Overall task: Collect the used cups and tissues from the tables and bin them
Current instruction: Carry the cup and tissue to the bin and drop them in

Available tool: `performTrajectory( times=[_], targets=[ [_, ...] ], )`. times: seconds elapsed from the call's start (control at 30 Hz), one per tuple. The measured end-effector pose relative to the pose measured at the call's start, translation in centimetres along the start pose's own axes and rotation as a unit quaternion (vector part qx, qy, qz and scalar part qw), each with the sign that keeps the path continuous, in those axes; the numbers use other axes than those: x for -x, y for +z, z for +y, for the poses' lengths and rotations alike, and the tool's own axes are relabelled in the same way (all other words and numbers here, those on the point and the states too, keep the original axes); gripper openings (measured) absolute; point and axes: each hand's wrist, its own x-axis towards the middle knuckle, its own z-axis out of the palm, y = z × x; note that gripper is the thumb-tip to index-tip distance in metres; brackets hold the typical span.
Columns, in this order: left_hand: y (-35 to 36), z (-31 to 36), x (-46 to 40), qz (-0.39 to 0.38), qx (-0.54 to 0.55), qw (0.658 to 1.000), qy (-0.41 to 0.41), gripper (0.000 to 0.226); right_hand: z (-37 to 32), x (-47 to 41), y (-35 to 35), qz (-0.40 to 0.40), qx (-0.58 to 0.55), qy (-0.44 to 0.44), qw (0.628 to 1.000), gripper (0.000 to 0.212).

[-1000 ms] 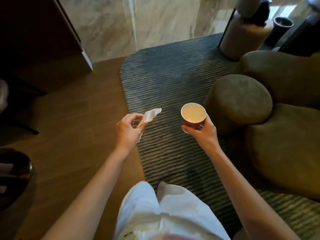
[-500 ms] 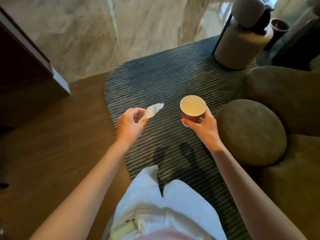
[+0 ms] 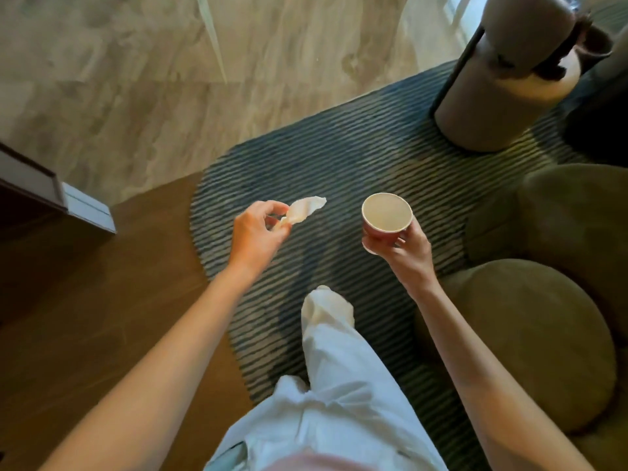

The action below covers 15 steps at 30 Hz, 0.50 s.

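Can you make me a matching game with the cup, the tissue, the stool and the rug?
Things:
1. paper cup
2. tissue
3. round stool
4. striped rug

Where or what:
A. pinched by the left hand
B. lying on the floor
C. olive green, at the right
D. held upright in the right hand

Pairs: 1-D, 2-A, 3-C, 4-B

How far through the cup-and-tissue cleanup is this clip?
Pickup looks done for two items: the left hand pinches a tissue, and the right hand grips an upright paper cup. Binning remains; no bin or table is clearly identifiable in view.
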Motion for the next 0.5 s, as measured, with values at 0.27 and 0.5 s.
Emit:
performTrajectory(
  times=[0.27,0.5],
  targets=[
    [0.2,3.8,-19.6,-0.005,0.000,1.000,0.009,0.016,-4.9,-19.1,1.0,0.014,-0.026,0.017,0.999,0.071],
    [0.6,6.2,-38.5,-0.006,0.006,1.000,0.022,0.018,-7.8,-37.2,5.0,0.031,-0.024,0.014,0.999,0.065]
  ],
)
